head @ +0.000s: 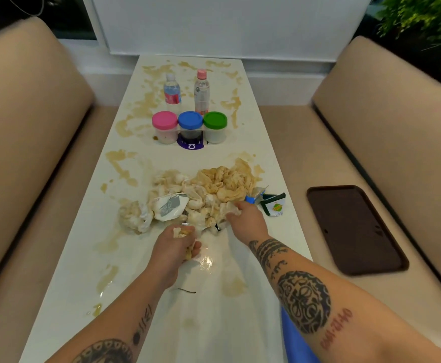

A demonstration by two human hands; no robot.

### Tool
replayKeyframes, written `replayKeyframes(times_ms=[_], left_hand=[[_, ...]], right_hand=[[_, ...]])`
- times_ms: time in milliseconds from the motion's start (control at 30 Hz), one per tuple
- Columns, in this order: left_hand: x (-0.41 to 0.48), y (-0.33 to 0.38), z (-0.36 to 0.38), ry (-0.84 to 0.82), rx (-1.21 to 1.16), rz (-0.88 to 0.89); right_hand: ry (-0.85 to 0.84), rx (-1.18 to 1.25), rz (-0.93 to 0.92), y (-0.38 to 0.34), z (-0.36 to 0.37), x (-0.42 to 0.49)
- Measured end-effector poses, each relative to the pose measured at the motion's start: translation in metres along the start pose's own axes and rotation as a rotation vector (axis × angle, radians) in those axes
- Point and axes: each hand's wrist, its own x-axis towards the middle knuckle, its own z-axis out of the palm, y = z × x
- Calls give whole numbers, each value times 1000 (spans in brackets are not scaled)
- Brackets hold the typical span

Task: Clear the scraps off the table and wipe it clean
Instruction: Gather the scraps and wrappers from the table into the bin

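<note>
I judge this job less than half done. My left hand (177, 244) is curled around a wad of soaked napkin at the near edge of the heap, and my right hand (243, 214) pinches another crumpled napkin on the heap's right side. The scraps (201, 197) are gathered into one mound of stained napkins and torn wrappers in the middle of the tabletop (83, 244), so the collecting looks well along, but none of it is off the tabletop yet. A green sachet (274, 205) and a small blue piece lie just beside the mound on the right. What looks like a clear plastic bag (214, 297) lies flat under my forearms; I can't tell whether it is open. The wiping has hardly begun by my reading: brown stains (125, 163) smear the surface around the three jars (189, 125) and two bottles (186, 91) further back, and nearer me too. A dark tray (355, 229) sits on the right-hand seat.
</note>
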Motion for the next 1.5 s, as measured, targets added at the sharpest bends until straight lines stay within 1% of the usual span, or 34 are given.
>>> replayKeyframes(times_ms=[100,233,333,400,500,633,767,833,867,967,1000,1033,1100,1267,1367,1500], left_hand=[[8,2,-3,45,46,48],[17,3,-5,142,79,104],[20,4,-5,197,131,165],[21,4,-2,209,144,176],[20,2,4,206,182,206],[16,-1,9,169,272,265],[10,-4,10,149,399,286],[3,-2,13,108,387,290],[-1,-1,15,54,376,285],[-13,0,24,-180,386,253],[-15,-1,27,-218,413,262],[-15,-2,29,-215,446,273],[-12,-5,28,-158,504,271],[-7,-9,11,-152,516,218],[-5,-12,-2,-99,545,197],[-7,-9,-14,-29,501,152]], right_hand=[[-18,-21,-1,4,8,8],[9,44,67,11,6,4],[-40,137,52,21,0,-8],[-72,285,78,27,-5,-17],[-80,560,172,30,-14,-25],[-127,798,206,24,-20,-39],[-117,752,206,21,-19,-45],[-110,721,205,17,-20,-47],[-117,702,204,14,-19,-49],[-161,655,194,8,-14,-54],[-175,658,192,6,-12,-55],[-182,667,192,5,-9,-56],[-159,679,202,4,-7,-55],[-10,670,252,9,-6,-46],[55,629,306,11,-6,-41],[105,647,376,12,-6,-36]])
